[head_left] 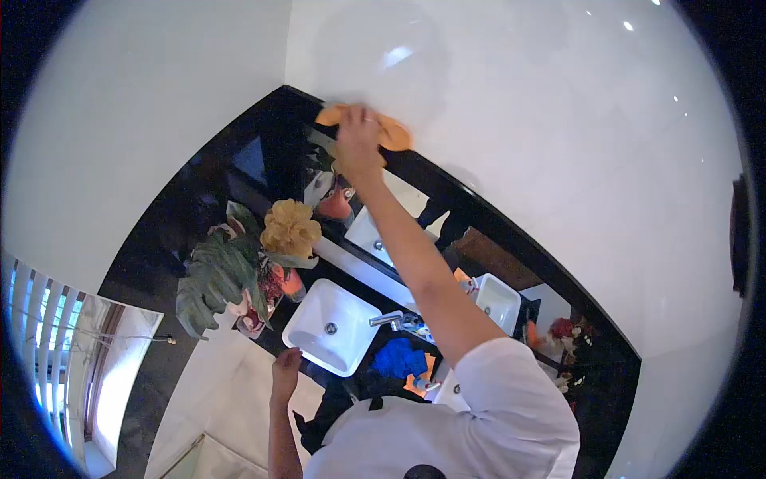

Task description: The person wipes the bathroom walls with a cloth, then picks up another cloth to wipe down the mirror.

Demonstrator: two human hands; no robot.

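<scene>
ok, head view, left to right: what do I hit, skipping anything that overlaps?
window blinds → large green leaf → left hand → orange cloth under the right hand → white sleeve → dark object at the right edge, too unclear to name

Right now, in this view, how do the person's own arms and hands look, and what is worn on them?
The right arm wears a loose, short white sleeve that ends above the elbow; the forearm below is bare. The right hand has no glove, though blur hides small details. The left hand and left forearm are bare too; the left sleeve does not show.
</scene>
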